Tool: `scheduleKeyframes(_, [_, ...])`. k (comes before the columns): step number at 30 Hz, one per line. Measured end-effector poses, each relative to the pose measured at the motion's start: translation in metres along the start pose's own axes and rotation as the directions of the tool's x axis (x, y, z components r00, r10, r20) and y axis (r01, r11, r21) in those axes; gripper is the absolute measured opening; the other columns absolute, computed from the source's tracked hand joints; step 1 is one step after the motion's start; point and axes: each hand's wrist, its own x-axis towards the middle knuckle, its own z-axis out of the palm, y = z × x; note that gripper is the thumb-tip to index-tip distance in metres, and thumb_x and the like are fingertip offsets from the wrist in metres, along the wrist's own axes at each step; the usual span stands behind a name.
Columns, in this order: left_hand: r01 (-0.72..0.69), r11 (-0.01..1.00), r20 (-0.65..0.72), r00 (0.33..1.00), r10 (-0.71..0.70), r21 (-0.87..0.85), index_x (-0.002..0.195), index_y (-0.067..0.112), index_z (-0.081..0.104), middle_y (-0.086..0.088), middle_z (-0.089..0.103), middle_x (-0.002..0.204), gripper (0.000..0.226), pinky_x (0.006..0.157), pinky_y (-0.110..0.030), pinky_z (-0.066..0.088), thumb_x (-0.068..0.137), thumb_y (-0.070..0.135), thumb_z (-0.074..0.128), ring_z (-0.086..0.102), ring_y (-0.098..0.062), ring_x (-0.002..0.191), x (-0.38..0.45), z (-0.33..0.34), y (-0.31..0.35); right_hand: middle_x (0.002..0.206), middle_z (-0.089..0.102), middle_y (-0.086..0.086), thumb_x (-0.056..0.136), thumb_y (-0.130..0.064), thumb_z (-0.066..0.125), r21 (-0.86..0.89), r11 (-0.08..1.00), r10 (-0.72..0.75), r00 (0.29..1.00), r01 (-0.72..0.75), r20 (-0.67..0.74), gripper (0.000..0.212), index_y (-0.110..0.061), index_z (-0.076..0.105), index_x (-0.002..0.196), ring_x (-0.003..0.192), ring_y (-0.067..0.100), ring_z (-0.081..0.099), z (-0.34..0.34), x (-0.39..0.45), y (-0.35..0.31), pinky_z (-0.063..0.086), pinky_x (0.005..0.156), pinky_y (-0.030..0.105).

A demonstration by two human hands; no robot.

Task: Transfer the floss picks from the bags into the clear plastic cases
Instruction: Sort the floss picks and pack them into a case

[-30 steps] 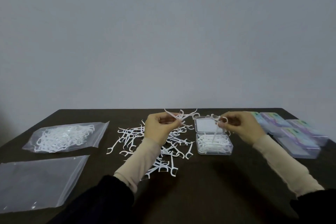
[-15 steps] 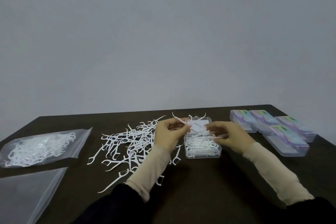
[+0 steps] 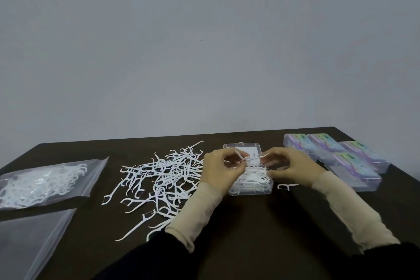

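Both hands, left hand [image 3: 221, 169] and right hand [image 3: 293, 167], pinch floss picks [image 3: 246, 158] over the open case [image 3: 250, 180]; I'd lay them flat, heads aligned.

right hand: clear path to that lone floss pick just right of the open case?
Probably yes. The lone pick lies flat on bare table right of the open case, just beneath the right hand, with nothing on top of it. The hand's fingers look busy with picks over the case, so it would have to free them first.

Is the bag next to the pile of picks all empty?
No, the bag beside the loose pile holds many white floss picks.
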Motion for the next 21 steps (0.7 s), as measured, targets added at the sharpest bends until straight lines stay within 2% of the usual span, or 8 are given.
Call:
scheduleKeyframes(5, [0.022, 1.000, 0.025, 0.999, -0.022, -0.011, 0.076, 0.015, 0.072, 0.007, 0.068, 0.075, 0.016, 0.064, -0.013, 0.050, 0.074, -0.001, 0.071, 0.059, -0.001, 0.065, 0.000, -0.002, -0.003, 0.097, 0.068, 0.001, 0.081, -0.010, 0.069, -0.003, 0.996, -0.092, 0.991, 0.092, -0.098, 0.025, -0.027, 0.061, 0.097, 0.087, 0.006, 0.064, -0.001, 0.000, -0.002, 0.052, 0.072, 0.010])
scheduleKeyframes(9, [0.031, 0.999, 0.013, 0.999, -0.031, -0.039, 0.076, 0.015, 0.071, 0.003, 0.069, 0.077, 0.016, 0.065, -0.014, 0.051, 0.074, -0.001, 0.072, 0.059, 0.000, 0.065, 0.001, -0.004, -0.004, 0.087, 0.067, -0.005, 0.082, -0.012, 0.067, -0.059, 0.991, -0.129, 0.982, 0.122, -0.137, 0.013, -0.023, 0.067, 0.089, 0.082, 0.004, 0.062, 0.000, -0.001, -0.007, 0.049, 0.068, 0.006])
scheduleKeyframes(12, [0.011, 0.998, 0.031, 0.999, -0.013, 0.058, 0.080, 0.017, 0.072, 0.005, 0.070, 0.079, 0.015, 0.070, -0.014, 0.050, 0.073, 0.003, 0.072, 0.062, 0.000, 0.070, 0.002, -0.006, -0.010, 0.087, 0.065, -0.009, 0.083, -0.011, 0.066, -0.140, 0.984, -0.127, 0.984, 0.109, -0.125, 0.012, -0.019, 0.071, 0.091, 0.082, 0.000, 0.059, 0.002, 0.000, -0.005, 0.047, 0.069, 0.005])
scheduleKeyframes(16, [-0.038, 0.977, 0.155, 0.988, 0.005, 0.212, 0.089, 0.016, 0.073, 0.008, 0.070, 0.083, 0.016, 0.074, -0.010, 0.047, 0.075, 0.008, 0.072, 0.061, 0.000, 0.077, 0.000, -0.007, -0.013, 0.087, 0.062, -0.011, 0.082, -0.013, 0.068, -0.239, 0.968, -0.119, 0.983, 0.083, -0.141, 0.011, -0.022, 0.072, 0.089, 0.078, -0.001, 0.055, 0.006, 0.002, -0.002, 0.042, 0.064, 0.003])
scheduleKeyframes(21, [-0.008, 0.981, 0.127, 0.992, -0.017, 0.192, 0.100, 0.015, 0.071, 0.003, 0.072, 0.088, 0.024, 0.083, -0.018, 0.049, 0.078, 0.006, 0.070, 0.065, -0.006, 0.086, -0.001, -0.007, -0.015, 0.087, 0.061, -0.010, 0.081, -0.016, 0.069, -0.242, 0.968, -0.117, 0.977, 0.072, -0.176, 0.013, -0.028, 0.065, 0.086, 0.077, 0.001, 0.055, 0.008, 0.002, 0.000, 0.041, 0.064, 0.004])
